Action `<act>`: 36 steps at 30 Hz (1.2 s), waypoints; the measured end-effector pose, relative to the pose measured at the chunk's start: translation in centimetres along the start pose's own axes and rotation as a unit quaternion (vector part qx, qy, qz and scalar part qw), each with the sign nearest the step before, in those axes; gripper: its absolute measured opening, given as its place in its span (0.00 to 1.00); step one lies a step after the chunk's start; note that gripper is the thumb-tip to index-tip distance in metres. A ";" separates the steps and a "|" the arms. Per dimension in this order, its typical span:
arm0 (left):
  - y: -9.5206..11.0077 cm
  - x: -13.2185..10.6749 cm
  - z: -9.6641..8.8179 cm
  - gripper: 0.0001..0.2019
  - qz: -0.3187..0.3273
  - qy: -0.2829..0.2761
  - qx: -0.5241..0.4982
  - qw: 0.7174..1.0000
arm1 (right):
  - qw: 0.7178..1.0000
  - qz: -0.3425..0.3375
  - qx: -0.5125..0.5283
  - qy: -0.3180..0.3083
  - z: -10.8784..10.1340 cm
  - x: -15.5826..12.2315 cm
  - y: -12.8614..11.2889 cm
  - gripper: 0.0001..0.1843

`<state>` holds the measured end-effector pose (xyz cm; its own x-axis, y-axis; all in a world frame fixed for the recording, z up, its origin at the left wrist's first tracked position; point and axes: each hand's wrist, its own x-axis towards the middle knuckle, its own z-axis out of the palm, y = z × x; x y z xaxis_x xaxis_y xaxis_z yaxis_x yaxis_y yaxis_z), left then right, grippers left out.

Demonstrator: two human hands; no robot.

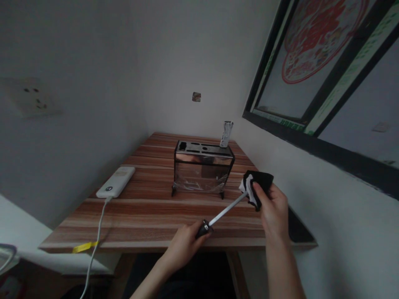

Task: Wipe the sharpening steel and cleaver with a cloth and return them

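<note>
My left hand is closed round the black handle of a thin steel rod, which slants up and to the right over the front of the wooden table. Wrapped round the rod's far end is a black and white cloth, and my right hand is shut on that cloth. Just behind the rod stands a metal knife block with slots in its top and plastic film on its front.
A white power bank lies at the table's left, its cable hanging over the front edge beside a yellow tag. A small tube leans on the back wall. Walls close in left and right; a dark-framed window is on the right.
</note>
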<state>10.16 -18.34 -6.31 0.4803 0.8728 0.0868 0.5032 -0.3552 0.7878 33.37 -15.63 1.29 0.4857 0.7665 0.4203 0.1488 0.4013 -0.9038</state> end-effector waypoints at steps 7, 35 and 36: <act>-0.1 0.0 0.1 0.09 -0.008 -0.001 0.035 0.999 | 0.998 -0.013 0.011 0.052 -0.1 0.1 0.5 0.19; -1.3 0.6 0.4 0.11 0.004 0.049 -0.083 0.995 | 0.980 0.121 0.005 -0.157 6.9 -9.2 2.0 0.23; -1.4 0.6 0.4 0.11 0.003 0.048 -0.084 0.995 | 0.980 0.123 0.007 -0.157 7.0 -9.2 2.0 0.23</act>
<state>10.05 -17.50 -7.60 0.4072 0.9020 0.1434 0.3697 -0.3063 0.8772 23.14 -18.41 -3.85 0.2154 0.9565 0.1966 0.0481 0.1907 -0.9805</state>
